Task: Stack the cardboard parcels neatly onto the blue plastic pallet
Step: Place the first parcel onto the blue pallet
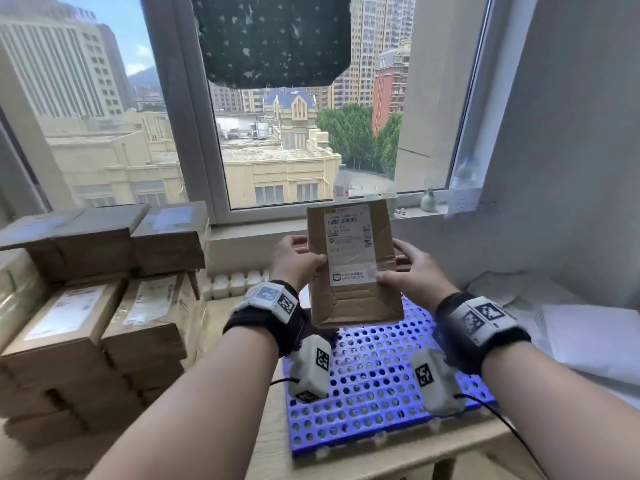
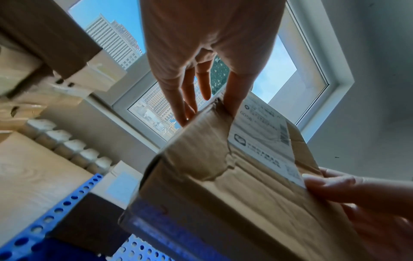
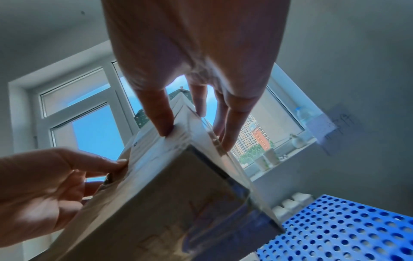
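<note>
I find one cardboard parcel (image 1: 353, 265) held in the air over the far part of the blue plastic pallet (image 1: 374, 386), label side toward me and tilted up on end. The left hand (image 1: 294, 261) grips its left edge, thumb on the label face and fingers behind; the right hand (image 1: 412, 268) grips the right edge the same way. The left wrist view confirms the thumb-and-finger pinch on a crumpled, torn edge of the wrapping.

Step in hand, in my judgement: carrying the first parcel to the pallet. No parcel lies on the part of the perforated deck that I can see. The supply stack of parcels (image 1: 104, 299) stands well to the left, on the same surface.

The next move calls for laying the parcel flat and squaring it to a pallet corner, so later ones can butt against it (the crushed side may not sit flush).

Not verifiable: the far edge of the pallet is hidden behind the parcel and hands; the label print is too blurred to read; the stack's lower rows run out of view; objects on the windowsill (image 1: 415, 211) are small and indistinct.
</note>
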Motion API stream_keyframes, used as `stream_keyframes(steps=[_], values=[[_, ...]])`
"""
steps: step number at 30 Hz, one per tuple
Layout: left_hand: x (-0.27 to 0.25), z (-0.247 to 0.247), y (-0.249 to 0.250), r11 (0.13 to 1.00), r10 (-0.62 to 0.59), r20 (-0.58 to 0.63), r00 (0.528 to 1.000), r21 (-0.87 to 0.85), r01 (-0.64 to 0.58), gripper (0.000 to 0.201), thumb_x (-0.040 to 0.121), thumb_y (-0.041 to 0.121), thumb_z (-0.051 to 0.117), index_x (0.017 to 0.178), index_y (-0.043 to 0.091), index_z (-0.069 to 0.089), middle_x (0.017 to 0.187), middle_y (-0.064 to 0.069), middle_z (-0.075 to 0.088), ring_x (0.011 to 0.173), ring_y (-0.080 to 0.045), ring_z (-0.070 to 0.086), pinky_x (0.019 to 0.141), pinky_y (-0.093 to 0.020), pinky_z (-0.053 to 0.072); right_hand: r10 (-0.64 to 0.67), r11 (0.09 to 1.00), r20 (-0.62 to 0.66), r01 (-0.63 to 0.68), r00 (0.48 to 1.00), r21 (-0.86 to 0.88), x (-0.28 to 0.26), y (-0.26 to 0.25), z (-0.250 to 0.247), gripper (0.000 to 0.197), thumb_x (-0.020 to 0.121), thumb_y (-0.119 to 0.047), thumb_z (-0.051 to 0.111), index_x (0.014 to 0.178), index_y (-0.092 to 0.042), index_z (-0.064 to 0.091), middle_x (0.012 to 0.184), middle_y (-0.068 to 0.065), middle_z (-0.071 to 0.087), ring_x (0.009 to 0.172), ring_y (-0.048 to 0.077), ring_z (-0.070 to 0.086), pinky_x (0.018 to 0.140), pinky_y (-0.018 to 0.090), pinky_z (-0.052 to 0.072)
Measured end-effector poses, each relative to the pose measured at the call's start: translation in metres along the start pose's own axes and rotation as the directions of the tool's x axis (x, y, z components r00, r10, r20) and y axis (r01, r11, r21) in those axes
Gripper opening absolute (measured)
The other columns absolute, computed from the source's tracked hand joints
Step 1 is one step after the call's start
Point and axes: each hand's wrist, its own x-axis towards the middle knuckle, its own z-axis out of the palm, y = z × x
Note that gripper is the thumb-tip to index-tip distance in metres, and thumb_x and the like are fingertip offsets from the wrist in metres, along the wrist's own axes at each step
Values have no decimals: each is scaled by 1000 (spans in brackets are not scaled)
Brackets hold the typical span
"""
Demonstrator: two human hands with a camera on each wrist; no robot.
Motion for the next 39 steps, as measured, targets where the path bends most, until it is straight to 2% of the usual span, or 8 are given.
stream_keyframes(steps=[6,12,16,20,25,29,34,39], values=[[15,56,-18,999,-37,6,999,18,37,55,71,0,73,122,14,56,118,-11,62,108,-24,62,94,-42,55,-1,1000,-61,2,998,24,31,50,-20,63,75,-8,78,132,-22,55,103,-4,62,101,18,61,99,38,49],[60,86,-33,996,-62,66,996,69,57,55,78,-11,65,127,11,56,107,-8,60,110,-25,61,98,-43,53,40,996,-94,-33,995,81,80,88,-18,60,76,-6,76,130,-24,57,100,-8,61,101,15,60,96,34,49],[104,106,-50,992,-125,114,986,48,120,64,75,-19,61,133,9,55,92,-7,65,95,-23,64,97,-46,53,71,995,-99,-63,993,78,126,113,-9,61,77,-2,76,132,-20,56,103,-3,61,101,15,58,89,27,45],[153,115,-62,977,-214,148,965,33,212,70,76,-23,58,139,7,52,75,-4,58,79,-22,59,98,-49,51,118,992,-63,-114,991,56,180,132,8,61,77,-4,76,132,-22,55,109,3,63,101,16,59,95,31,48],[212,126,-105,952,-305,171,937,78,295,91,49,-3,66,138,9,53,95,-15,71,98,-30,69,95,-48,54,197,980,14,-197,980,37,225,162,34,62,82,-4,69,139,-20,50,114,3,62,106,18,60,95,32,48],[245,138,-154,928,-350,151,925,191,320,85,44,9,64,128,15,61,112,-13,71,105,-26,68,95,-44,55,280,960,62,-281,958,9,241,186,53,59,86,-7,65,140,-20,48,118,1,61,106,15,57,93,32,48],[245,143,-161,859,-336,129,933,447,248,55,66,8,69,119,22,63,112,0,69,104,-20,65,93,-38,54,366,930,112,-367,924,-7,256,212,70,57,88,-7,64,140,-20,48,123,7,62,105,16,57,90,33,50],[249,153,-167,769,-317,110,942,611,188,39,84,7,63,122,17,64,113,-8,70,107,-26,63,92,-33,52,448,893,152,-450,881,-24,267,232,79,57,89,-7,62,142,-21,46,114,8,63,103,24,62,92,40,51]])
